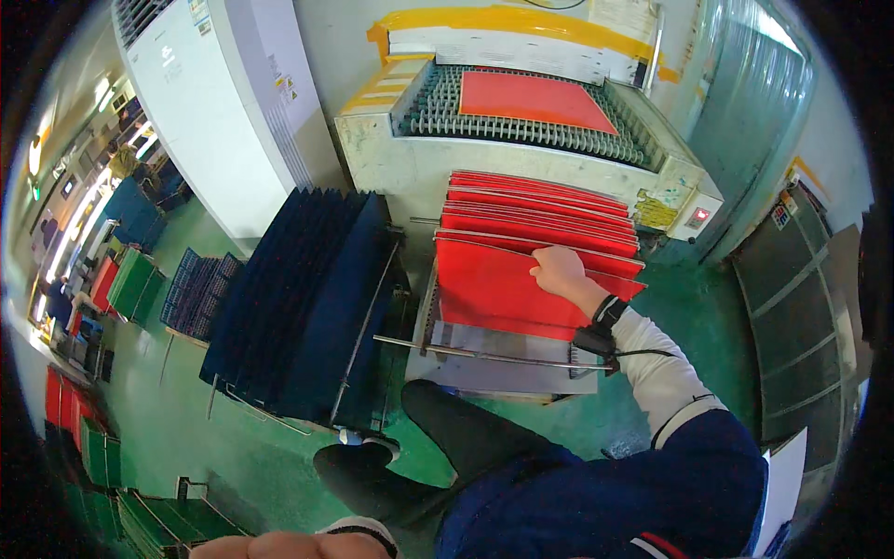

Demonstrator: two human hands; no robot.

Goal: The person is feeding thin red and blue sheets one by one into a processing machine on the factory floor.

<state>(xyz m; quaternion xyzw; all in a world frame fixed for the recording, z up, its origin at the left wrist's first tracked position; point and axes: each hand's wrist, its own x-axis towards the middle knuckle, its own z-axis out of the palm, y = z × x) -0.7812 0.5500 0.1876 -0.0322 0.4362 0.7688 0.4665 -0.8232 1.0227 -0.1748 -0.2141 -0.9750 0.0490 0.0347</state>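
My right hand (561,276) is closed on the upper edge of the nearest red panel (503,291), a thin flat sheet with a pale rim. Behind it several more red panels (535,207) stand on edge in a row, leaning in a rack with a metal bar (484,353) across its front. At the bottom edge of the picture is my left hand (293,548), mostly cut off, so its fingers cannot be read. Another red panel (533,99) lies flat on the rollers of a conveyor machine (689,186) beyond the rack.
To the left stands a rack of dark blue panels (289,298), beside a tall white cabinet (209,102). Mesh-like frames (792,298) lean at the right wall. Green racks (168,517) and smaller panel stacks stand on the green floor (177,391) at left. People work far off.
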